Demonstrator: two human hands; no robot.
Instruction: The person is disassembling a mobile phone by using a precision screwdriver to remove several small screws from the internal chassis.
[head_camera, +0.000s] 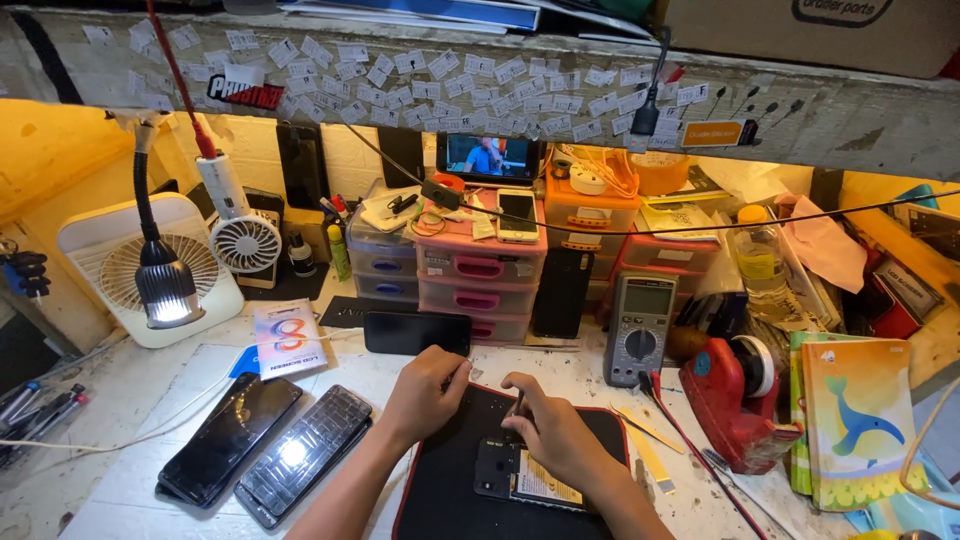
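Here the opened phone (520, 475) lies with its back off on a black mat (440, 500), just in front of the person, so the small parts sit flat and close under the lamp (165, 290). The right hand (555, 430) rests on the phone's top end with its fingers pinched narrow on a thin tool (518, 403), while the left hand (425, 390) sits curled on the mat's edge beside it, holding nothing that shows. Two more phones (265, 450) lie off to the left, out of the way
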